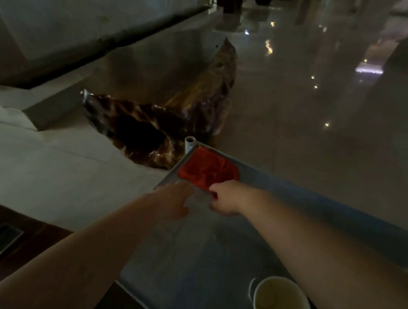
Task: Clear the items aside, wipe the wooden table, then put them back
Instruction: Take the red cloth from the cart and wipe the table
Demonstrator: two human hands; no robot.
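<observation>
We pinch red cloth (208, 170) near edge w/ right hand (224, 199); left hand (173, 200) beside cloth, fingers loose, empty. Lift whole cloth, avoid cart (191, 250) rim snag.

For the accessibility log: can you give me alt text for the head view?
Two bare arms reach forward over a grey metal cart top; the right hand pinches the near edge of a red cloth lying at the far corner, and the left hand hovers open beside it. A paper cup stands at the near edge, and a dark carved wooden piece lies on the floor beyond.
</observation>
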